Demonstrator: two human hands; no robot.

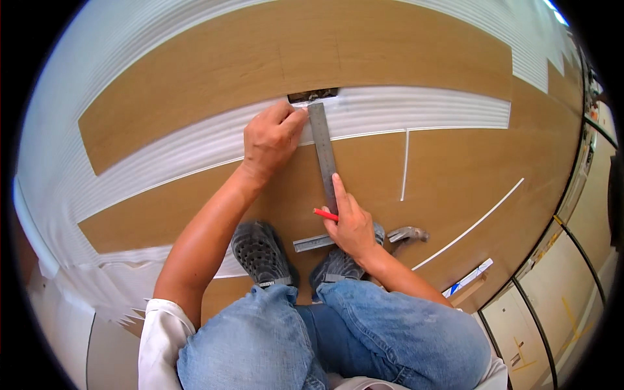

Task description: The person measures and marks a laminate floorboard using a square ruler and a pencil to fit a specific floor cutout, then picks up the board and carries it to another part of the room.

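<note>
A grey metal square (322,140) lies with its long blade across a gap of white ribbed underlay between two wood-look floor planks. Its far end reaches a dark rectangular cut-out (312,95) at the far plank's edge. My left hand (273,133) is closed, thumb and forefinger pinched at the blade's far end. My right hand (353,224) is curled round a red pencil (325,214), its forefinger stretched along the blade. Another metal length (312,243) shows beside my shoe; my right hand hides whether it joins the blade.
A hammer (408,234) lies right of my right shoe. Thin white strips (405,166) rest on the laid planks (455,169). Faint lines cross the far plank (214,71). White underlay (52,149) spreads left; at right lies a blue-and-white piece (468,277) near dark-framed panels.
</note>
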